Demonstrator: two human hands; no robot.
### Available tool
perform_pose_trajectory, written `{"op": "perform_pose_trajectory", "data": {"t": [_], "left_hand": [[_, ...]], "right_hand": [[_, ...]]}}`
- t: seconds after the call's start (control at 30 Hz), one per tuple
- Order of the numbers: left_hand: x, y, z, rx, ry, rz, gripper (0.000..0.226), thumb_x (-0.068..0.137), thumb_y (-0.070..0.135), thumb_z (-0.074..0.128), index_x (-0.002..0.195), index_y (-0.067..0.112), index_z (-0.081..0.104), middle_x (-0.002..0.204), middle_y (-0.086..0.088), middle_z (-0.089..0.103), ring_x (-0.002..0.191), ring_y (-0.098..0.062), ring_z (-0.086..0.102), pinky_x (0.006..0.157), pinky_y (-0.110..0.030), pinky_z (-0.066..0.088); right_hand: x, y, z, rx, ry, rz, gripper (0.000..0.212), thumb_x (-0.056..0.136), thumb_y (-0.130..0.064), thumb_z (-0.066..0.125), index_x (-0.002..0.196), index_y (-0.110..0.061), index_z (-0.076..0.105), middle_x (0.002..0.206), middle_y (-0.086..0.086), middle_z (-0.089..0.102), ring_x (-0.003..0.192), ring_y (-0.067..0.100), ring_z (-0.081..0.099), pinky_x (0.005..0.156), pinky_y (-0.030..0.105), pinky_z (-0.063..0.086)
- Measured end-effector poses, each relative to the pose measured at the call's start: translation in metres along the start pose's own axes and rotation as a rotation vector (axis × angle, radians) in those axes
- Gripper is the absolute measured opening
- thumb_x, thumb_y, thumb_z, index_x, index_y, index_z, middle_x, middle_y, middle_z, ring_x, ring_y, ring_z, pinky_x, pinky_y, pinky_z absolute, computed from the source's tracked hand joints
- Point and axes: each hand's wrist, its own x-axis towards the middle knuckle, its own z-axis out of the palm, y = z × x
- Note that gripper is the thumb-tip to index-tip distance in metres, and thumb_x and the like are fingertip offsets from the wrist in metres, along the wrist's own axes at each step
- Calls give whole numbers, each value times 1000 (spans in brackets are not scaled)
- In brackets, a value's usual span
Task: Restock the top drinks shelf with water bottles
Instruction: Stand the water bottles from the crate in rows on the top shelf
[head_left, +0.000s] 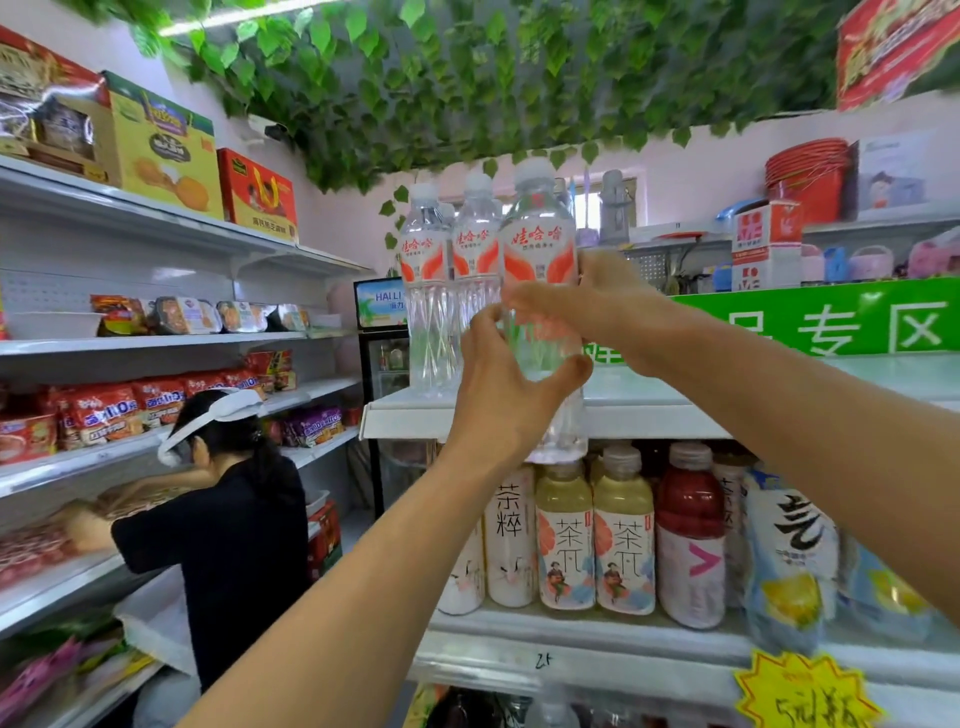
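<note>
We are gripping a clear water bottle (539, 244) with both hands, the left hand (511, 387) cupping its lower body, the right hand (605, 306) wrapping its middle, beside two bottles (449, 275) standing at the top shelf's (675, 410) left end.

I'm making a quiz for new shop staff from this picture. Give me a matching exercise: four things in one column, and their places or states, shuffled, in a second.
Things:
1. water bottle
2. red drink
3. red buckets
4. yellow box

Places or states:
A. stacked high up at the right
B. on the shelf under the top drinks shelf
C. held in both hands, left hand and right hand
D. on the top shelf at the left

Pairs: 1-C, 2-B, 3-A, 4-D
</note>
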Motion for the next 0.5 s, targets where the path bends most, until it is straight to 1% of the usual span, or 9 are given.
{"op": "perform_pose_trajectory", "data": {"t": [0.07,0.13,0.2,0.27,0.33,0.37,0.4,0.47,0.5], "left_hand": [[1,-1,-2,55,-5,12,90,82,50,74,150,28,20,145,2,35,126,-16,46,103,-38,44],[-2,-6,-3,99,0,42,84,85,48,72,150,28,23,144,3,35,126,-14,45,102,-32,42],[-6,-14,-2,169,-9,72,74,89,42,69,149,28,28,143,5,36,127,-13,44,102,-29,39],[-7,-21,2,243,-34,92,67,93,37,66,149,27,31,145,5,35,130,-12,41,105,-28,36],[-6,-26,6,298,-57,104,64,94,34,63,150,27,32,148,6,34,132,-11,39,104,-24,33],[-5,-27,9,318,-66,109,64,95,34,63,150,27,32,149,7,33,133,-10,38,103,-21,31],[-3,-29,11,336,-75,117,64,95,33,62,150,27,32,150,7,32,134,-9,37,102,-19,29],[1,-32,15,369,-89,137,64,95,33,61,151,29,31,152,8,29,136,-9,35,100,-17,26],[3,-33,17,385,-95,146,64,95,33,61,152,30,31,153,7,27,138,-10,33,101,-17,26]], "right_hand": [[10,0,-8,-7,103,-22,11,86,-32,75,89,-22,70,82,-3,74,77,8,71,61,14,54],[24,0,-15,8,194,-36,11,86,-28,75,89,-21,68,88,0,72,82,13,70,70,20,56],[37,3,-18,21,233,-37,15,86,-26,76,92,-15,67,90,4,70,85,17,69,77,27,57],[49,11,-16,-1,227,-20,23,85,-26,76,97,-10,65,90,4,68,85,17,67,79,28,55],[56,20,-10,-24,207,9,32,85,-27,77,105,-5,63,96,8,67,91,19,66,85,31,55],[58,25,-6,-10,193,16,33,85,-25,77,107,-5,62,100,9,68,94,20,66,88,33,55],[60,30,-4,18,181,15,29,84,-23,78,104,-9,62,101,9,68,94,19,66,88,32,55],[63,35,-2,77,154,9,23,84,-19,78,94,-19,58,96,3,68,89,11,66,80,25,52],[65,37,-3,77,130,20,22,84,-20,78,95,-19,59,95,0,68,88,8,66,78,22,52]]}}
